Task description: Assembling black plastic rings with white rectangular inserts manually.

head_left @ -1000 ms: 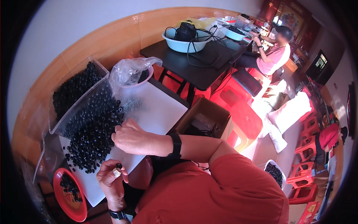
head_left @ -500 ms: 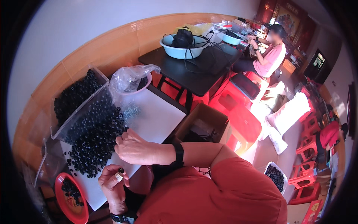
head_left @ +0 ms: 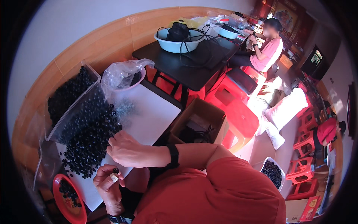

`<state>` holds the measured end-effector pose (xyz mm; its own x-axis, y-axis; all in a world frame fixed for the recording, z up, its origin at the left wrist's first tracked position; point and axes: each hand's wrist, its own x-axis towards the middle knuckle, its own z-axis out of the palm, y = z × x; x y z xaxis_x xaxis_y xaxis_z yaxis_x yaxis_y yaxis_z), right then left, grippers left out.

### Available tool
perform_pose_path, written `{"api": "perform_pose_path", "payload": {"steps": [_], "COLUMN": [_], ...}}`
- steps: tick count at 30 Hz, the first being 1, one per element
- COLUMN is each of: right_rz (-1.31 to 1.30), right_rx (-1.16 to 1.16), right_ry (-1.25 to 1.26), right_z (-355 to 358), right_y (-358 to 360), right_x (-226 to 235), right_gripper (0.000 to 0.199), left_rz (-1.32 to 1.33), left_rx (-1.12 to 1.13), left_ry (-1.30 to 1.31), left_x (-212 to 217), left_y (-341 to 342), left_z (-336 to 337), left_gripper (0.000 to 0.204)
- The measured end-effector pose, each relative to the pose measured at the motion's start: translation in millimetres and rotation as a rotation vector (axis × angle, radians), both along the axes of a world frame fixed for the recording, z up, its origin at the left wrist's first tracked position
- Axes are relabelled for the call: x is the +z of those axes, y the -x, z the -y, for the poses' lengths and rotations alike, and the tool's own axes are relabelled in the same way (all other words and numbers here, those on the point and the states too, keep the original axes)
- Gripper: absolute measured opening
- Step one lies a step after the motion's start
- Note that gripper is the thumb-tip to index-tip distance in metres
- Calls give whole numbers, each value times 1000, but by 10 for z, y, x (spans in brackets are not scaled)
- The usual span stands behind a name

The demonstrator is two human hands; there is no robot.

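- The left hand (head_left: 108, 184) sits low over the near edge of the white tabletop (head_left: 156, 115), its grip pinched together on a small pale piece (head_left: 114, 177) with a small black bead (head_left: 116, 171) at its top.
- The right hand (head_left: 128, 151) lies just above the left hand, fingers curled down and touching the edge of the pile of black beads (head_left: 91, 145). Whether its grip has closed on a bead cannot be told, since the fingertips are hidden.
- The bead pile spreads out beyond the right hand, running up to a clear plastic bin (head_left: 69, 100) that is full of more black beads.
- A red dish (head_left: 67, 199) with a few beads in it sits to the left of the left hand, near it.
- Further out past the right hand, a crumpled clear bag (head_left: 123, 72) rests over a pink bowl (head_left: 136, 82).
- A cardboard box (head_left: 197, 125) stands on the floor to the right of the right forearm.
- Well beyond, another person (head_left: 266, 50) in a pink shirt sits at a black table (head_left: 186, 67) that carries a light blue basin (head_left: 177, 43).
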<state>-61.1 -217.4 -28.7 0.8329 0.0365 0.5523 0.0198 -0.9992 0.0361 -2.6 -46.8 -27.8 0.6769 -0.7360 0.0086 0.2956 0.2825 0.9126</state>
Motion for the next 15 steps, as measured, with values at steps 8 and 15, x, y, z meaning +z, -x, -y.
{"api": "perform_pose_path", "payload": {"steps": [8,15], "right_rz": [-111,-35], "right_rx": [12,-13], "right_ry": [-164,-113], "right_z": [52,59], "right_y": [190,254], "right_x": [33,15], "right_gripper": [12,11], "left_rz": [17,23], "left_rx": [-6,-4], "left_ry": [-17,-5], "left_x": [-5,-18], "left_y": [-8,-8], "left_z": [17,7], "left_gripper": [20,19]}}
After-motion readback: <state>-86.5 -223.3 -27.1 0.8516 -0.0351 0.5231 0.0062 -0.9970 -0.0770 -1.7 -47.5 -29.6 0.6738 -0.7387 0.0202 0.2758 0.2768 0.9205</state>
